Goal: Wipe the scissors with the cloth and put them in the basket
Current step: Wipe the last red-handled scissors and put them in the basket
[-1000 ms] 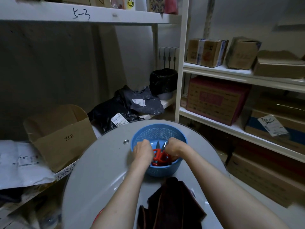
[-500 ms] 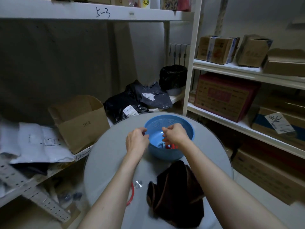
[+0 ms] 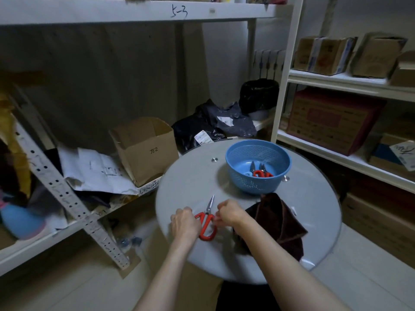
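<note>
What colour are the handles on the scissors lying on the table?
Red. The scissors handles show best in the head view.

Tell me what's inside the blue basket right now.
Inside the blue basket lie red-handled scissors and what looks like a pale blue handle. Its near wall covers the lower handles, so the count is unclear.

Dim, grey light throughout; the basket [image 3: 238,153] throws a soft shadow leftward on the glass tabletop [image 3: 314,212], which gives a pale sheen and a small glare spot at its near right edge; deep shadow lies under the top shelf [image 3: 134,12]; the cloth [image 3: 276,218] reads nearly black; the blue object [image 3: 22,221] far left and the boxes [image 3: 377,55] far right are smeared; the white upright [image 3: 286,70] leans with wide-angle distortion.
</note>
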